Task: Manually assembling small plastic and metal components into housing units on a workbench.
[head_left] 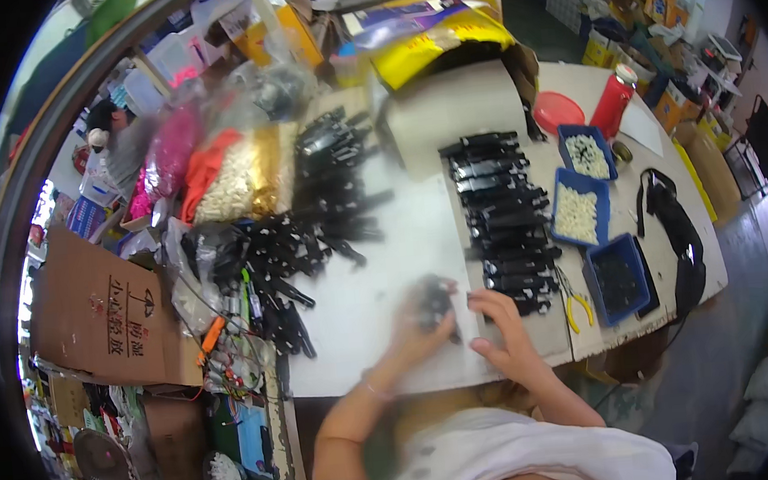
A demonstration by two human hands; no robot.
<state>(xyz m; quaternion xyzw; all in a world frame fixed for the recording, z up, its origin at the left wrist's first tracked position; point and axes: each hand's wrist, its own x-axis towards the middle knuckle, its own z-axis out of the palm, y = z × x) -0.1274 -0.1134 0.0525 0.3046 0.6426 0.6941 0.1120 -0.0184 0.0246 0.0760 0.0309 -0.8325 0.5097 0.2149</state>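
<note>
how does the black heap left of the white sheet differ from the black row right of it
The left heap is loose and jumbled; the right row is neatly lined up. The left heap's pieces point various ways; the right row's lie mostly parallel. Both consist of black pieces.

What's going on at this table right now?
A person works bare-handed at a white-topped table. Their left hand holds a dark piece, too blurred to make out. The right hand is close beside it, thumb and forefinger apart, with nothing clearly gripped. Beyond the right hand, black parts lie in a stacked row; more black parts lie in a loose heap on the left. Yellow-handled pliers and blue trays of small pieces sit to the right.
</note>
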